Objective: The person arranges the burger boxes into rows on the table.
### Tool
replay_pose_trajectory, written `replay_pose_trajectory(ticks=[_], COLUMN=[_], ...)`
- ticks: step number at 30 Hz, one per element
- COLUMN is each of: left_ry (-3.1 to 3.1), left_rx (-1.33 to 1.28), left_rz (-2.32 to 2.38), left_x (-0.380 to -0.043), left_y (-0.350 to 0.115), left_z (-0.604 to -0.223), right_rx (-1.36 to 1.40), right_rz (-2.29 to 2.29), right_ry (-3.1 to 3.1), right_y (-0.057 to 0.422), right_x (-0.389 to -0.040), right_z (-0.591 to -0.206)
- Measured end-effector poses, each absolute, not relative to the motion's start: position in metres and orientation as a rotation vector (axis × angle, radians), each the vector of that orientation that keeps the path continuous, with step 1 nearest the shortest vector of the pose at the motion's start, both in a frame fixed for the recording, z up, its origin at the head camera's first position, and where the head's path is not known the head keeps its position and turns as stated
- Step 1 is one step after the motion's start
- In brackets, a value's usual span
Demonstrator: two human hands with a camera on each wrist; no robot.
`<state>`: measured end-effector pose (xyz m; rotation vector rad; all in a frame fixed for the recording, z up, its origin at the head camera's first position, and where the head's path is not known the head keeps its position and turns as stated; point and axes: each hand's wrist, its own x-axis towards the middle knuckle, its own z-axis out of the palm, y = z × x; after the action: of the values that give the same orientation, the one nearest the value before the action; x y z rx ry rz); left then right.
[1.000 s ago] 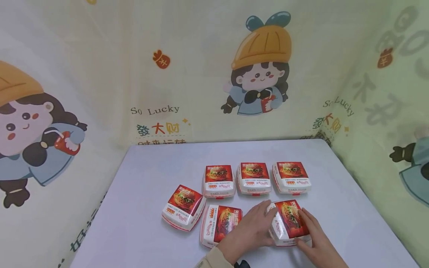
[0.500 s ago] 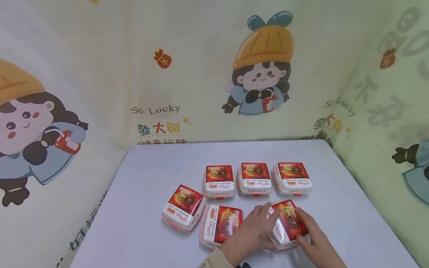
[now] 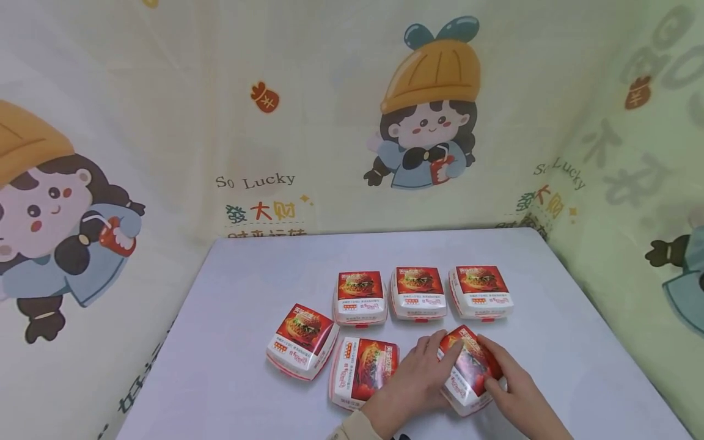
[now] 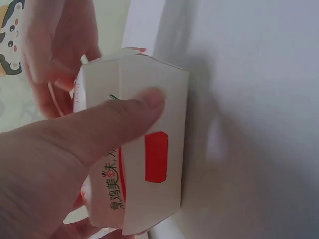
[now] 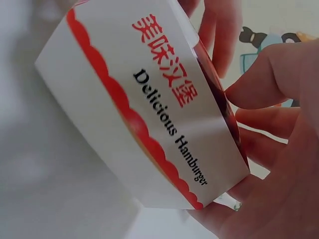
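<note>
A hamburger box (image 3: 467, 366), white with a red burger picture on its lid, sits at an angle between my two hands near the table's front right. My left hand (image 3: 409, 382) grips its left side, and in the left wrist view the thumb lies on the white side wall above a red tab. Along the opposite side, my right hand (image 3: 517, 388) holds the box with its fingers at the lid edge. The right wrist view shows "Delicious Hamburger" on the box wall (image 5: 169, 129). Whether the box's base touches the table cannot be told.
Three matching boxes stand in a row behind: left (image 3: 360, 296), middle (image 3: 419, 293), right (image 3: 481, 292). Another box (image 3: 360, 373) lies turned sideways beside my left wrist, which covers its corner. A slanted box (image 3: 302, 339) is farther left. Printed cloth (image 3: 330, 122) surrounds the white table (image 3: 247, 275).
Between my hands the hamburger box has turned counter-clockwise, its near corner coming closer to me. Both hands have kept their hold and shifted slightly. The other boxes have stayed put.
</note>
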<state>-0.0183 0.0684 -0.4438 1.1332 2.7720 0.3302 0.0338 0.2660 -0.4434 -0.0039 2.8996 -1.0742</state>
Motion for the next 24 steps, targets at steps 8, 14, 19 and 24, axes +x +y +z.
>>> replay_pose_trajectory(ticks=[8, 14, 19, 24], left_ry=[2.756, 2.753, 2.760, 2.765], left_rx=[1.091, 1.062, 1.054, 1.062], left_rz=[0.272, 0.239, 0.220, 0.182], left_x=[-0.019, -0.019, -0.020, -0.019], left_y=[0.072, 0.075, 0.077, 0.078], left_z=[-0.444, -0.441, -0.438, -0.439], right_rx=[-0.041, -0.061, -0.068, -0.083], right_rz=[-1.068, -1.008, -0.965, -0.902], right_ry=[2.944, 3.109, 3.139, 3.093], right_y=[0.265, 0.270, 0.272, 0.266], right_x=[0.029, 0.039, 0.046, 0.049], right_z=[-0.444, -0.450, -0.450, -0.448])
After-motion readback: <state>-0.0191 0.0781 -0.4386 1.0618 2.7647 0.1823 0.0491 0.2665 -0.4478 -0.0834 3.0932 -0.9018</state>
